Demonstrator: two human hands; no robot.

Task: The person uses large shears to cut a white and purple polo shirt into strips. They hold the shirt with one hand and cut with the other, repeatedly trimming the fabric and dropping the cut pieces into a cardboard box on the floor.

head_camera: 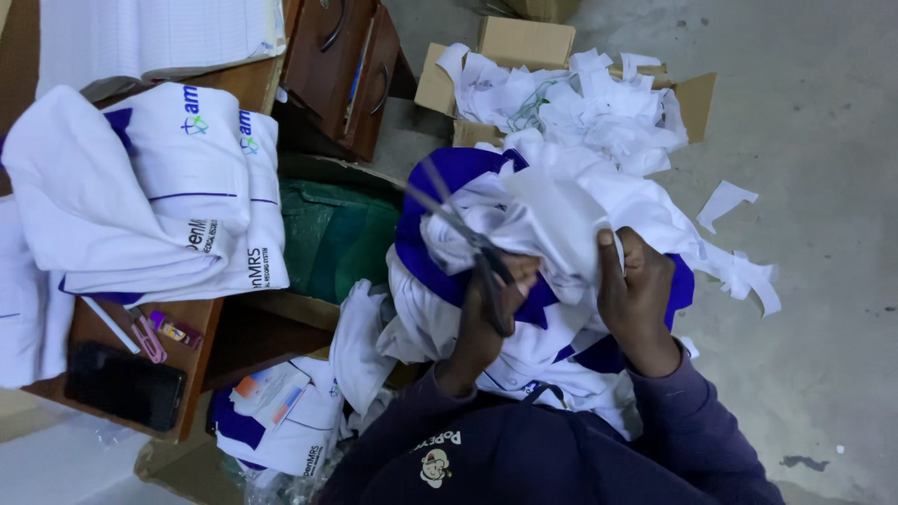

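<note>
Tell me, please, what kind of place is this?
Probably a small garment workshop: folded white shirts are stacked on a wooden table, a cardboard box holds fabric scraps, and the left hand holds scissors.

At the left of the frame, folded white shirts [159,196] with purple trim lie stacked on a wooden desk [201,323]. A black phone [124,384] rests at the desk's lower left, with pink clips [148,339] just above it. A green bag [337,238] sits at centre left. At the top, a cardboard box [524,42] holds white fabric scraps [599,108]. More scraps [725,201] lie on the grey floor [814,281] at right. Packaged shirts [276,421] lie at the bottom left.
</note>
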